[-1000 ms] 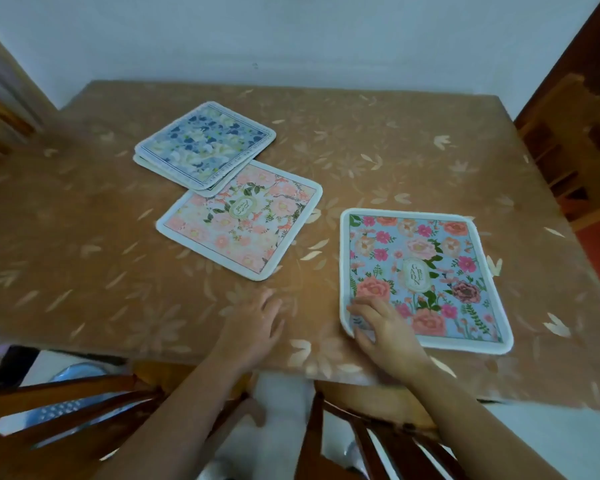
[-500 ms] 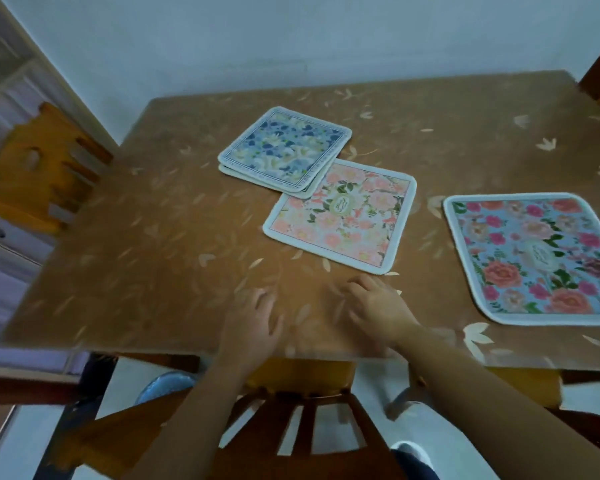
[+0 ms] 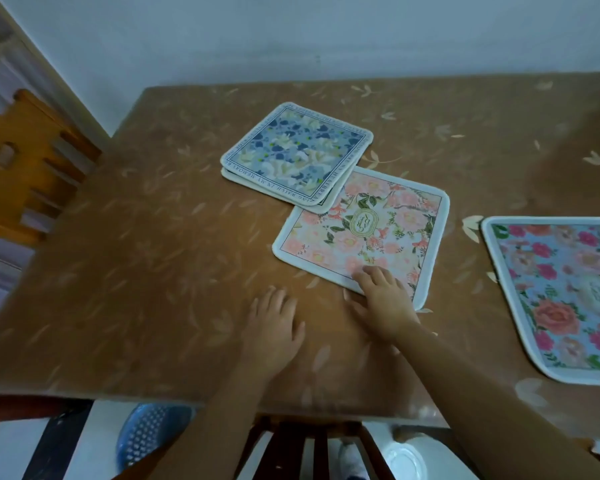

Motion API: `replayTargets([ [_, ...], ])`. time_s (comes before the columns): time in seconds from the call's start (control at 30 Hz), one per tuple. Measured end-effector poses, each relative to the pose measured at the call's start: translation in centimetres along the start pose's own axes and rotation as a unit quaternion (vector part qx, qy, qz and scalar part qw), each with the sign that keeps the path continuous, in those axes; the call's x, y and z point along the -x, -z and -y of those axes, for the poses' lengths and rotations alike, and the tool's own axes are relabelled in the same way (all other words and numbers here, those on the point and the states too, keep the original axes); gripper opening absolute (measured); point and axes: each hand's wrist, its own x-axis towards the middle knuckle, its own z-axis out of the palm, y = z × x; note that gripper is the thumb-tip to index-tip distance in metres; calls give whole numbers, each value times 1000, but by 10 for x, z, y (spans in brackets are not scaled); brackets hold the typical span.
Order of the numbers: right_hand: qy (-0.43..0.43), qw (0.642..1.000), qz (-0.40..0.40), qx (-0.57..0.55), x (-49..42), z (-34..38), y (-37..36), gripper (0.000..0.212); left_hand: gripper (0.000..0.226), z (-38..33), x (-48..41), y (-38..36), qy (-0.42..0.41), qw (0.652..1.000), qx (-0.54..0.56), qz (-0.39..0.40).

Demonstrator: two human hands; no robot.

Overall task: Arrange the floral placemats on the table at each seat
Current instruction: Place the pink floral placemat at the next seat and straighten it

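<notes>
A pink floral placemat (image 3: 368, 230) lies near the middle of the brown table (image 3: 136, 271). My right hand (image 3: 383, 301) rests on its near corner with fingers spread flat. My left hand (image 3: 274, 327) lies flat on the bare tabletop just left of it, holding nothing. A small stack of blue floral placemats (image 3: 297, 152) sits behind the pink one and overlaps its far corner. A light-blue placemat with red and pink roses (image 3: 565, 292) lies flat at the right, partly cut off by the frame edge.
A wooden chair back (image 3: 25, 161) stands at the table's left side. Another chair (image 3: 302, 448) is tucked under the near edge in front of me. A blue plastic basket (image 3: 149, 434) sits on the floor below. The wall runs along the table's far edge.
My view swung left, away from the rose placemat. My right hand left that mat and moved onto the pink mat's near corner. My left hand stayed flat on the table.
</notes>
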Motion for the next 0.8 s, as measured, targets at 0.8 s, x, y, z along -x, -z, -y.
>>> replayTargets([
  [0.8, -62, 996, -24, 57, -4, 30, -17, 33, 51, 27, -71, -18, -148, 988, 36, 2],
])
